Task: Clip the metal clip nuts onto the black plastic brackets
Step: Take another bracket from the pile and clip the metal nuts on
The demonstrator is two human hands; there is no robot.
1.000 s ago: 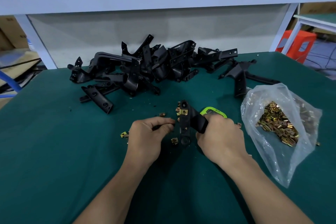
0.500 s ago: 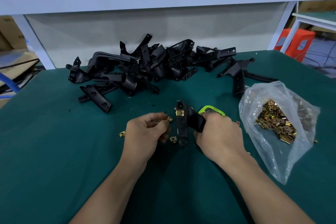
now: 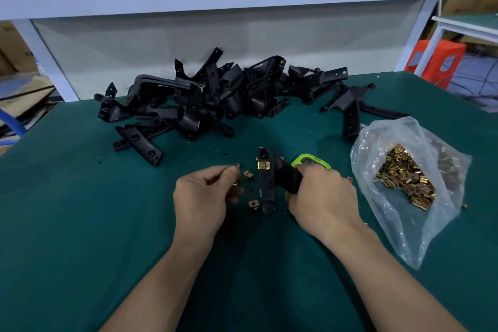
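Bracket (image 3: pixel 266 183) on counter (image 3: pixel 80 224), between hands, one fitted clip nut (image 3: pixel 263 165) near far end. Probably mid-fitting; next, needs loose clip nut (image 3: pixel 236 166) aligned to free edge and pushed home. Right hand (image 3: pixel 323 197) clenched round bracket's arm; left hand (image 3: pixel 204 197) pinching loose clip nut at fingertips.

Only the person's two forearms (image 3: pixel 382 272) and hands are showing, being cut off by the bottom edge. The left hand (image 3: pixel 204 197) and the right hand (image 3: pixel 323 197) are both going bare, and the forearms behind them are showing bare skin along their whole visible length. Knuckles and a thumbnail are showing plainly on the left hand.
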